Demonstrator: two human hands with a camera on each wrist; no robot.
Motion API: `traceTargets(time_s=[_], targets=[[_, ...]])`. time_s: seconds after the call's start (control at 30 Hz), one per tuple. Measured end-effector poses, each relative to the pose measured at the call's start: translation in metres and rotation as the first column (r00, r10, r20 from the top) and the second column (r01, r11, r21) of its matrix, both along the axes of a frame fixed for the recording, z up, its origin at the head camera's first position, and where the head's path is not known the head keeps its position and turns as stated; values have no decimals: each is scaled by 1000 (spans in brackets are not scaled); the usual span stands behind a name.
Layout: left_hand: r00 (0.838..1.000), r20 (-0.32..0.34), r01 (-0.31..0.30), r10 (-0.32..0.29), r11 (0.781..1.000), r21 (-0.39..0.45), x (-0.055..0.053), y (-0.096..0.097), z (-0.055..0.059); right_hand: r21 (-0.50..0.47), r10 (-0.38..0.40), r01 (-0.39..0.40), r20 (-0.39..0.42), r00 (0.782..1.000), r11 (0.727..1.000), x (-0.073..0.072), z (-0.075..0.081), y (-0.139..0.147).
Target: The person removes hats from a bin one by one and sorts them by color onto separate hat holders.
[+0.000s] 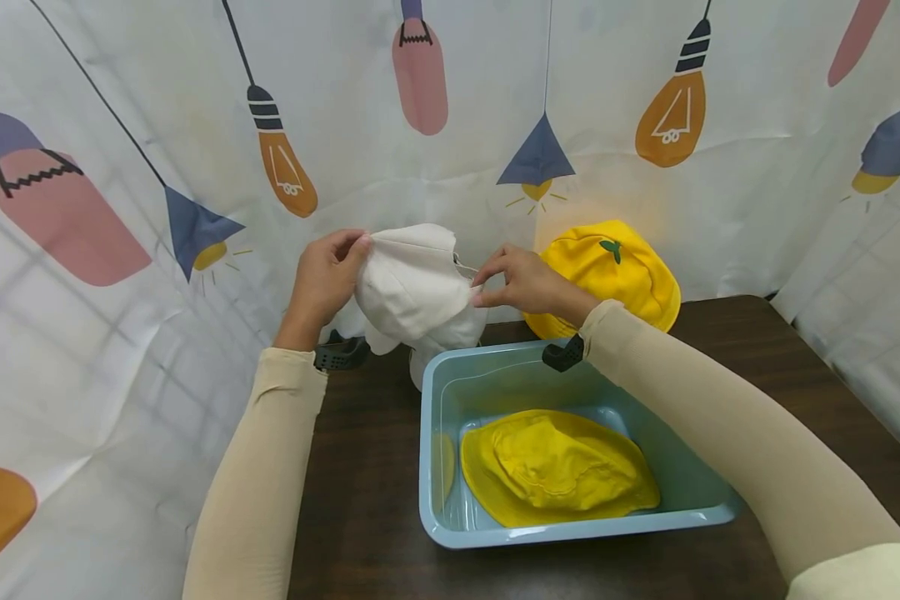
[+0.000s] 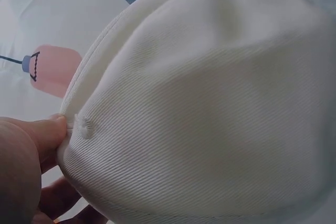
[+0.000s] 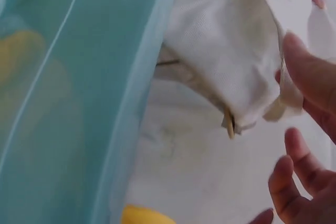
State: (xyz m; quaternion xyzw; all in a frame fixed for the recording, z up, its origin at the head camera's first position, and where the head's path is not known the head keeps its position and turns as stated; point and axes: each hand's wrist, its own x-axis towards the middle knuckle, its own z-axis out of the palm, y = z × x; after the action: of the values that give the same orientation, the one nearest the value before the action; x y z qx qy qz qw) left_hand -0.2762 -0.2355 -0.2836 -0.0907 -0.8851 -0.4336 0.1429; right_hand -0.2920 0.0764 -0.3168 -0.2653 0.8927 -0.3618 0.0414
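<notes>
A white cloth cap [image 1: 412,279] is held up between my two hands at the back of the table. My left hand [image 1: 330,279] pinches its left edge; in the left wrist view the thumb [image 2: 50,132] presses the cloth beside a small stitched knot. With thumb and finger, my right hand [image 1: 525,283] pinches the cap's right edge near an opening with a thin strap. The right wrist view shows that hand's other fingers [image 3: 302,169] held away from the cloth. Under the cap, a whitish form [image 1: 417,367] is partly hidden.
A light blue basin [image 1: 429,433] sits in front of the cap, with a yellow hat [image 1: 558,467] lying in it. Behind the right forearm is another yellow hat [image 1: 630,275] with a green leaf emblem. A printed white curtain [image 1: 450,183] borders the dark table [image 1: 367,500].
</notes>
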Motion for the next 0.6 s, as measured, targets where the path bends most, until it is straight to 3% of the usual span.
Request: traceTargets(time_s=[0.2,0.4,0.6], targets=[[999,53,0,0,1000,-7,1,-5,-3,41,-87,92,-119,989,995,-2,-3,9],[995,102,-3,6,1000,-28,-1,-3,-13,3,-118,119,-136,984,993,-5,-7,15],[997,73,-28,32,998,-54,-3,0,-26,11,-131,134,-135,982,991,-6,-7,16]])
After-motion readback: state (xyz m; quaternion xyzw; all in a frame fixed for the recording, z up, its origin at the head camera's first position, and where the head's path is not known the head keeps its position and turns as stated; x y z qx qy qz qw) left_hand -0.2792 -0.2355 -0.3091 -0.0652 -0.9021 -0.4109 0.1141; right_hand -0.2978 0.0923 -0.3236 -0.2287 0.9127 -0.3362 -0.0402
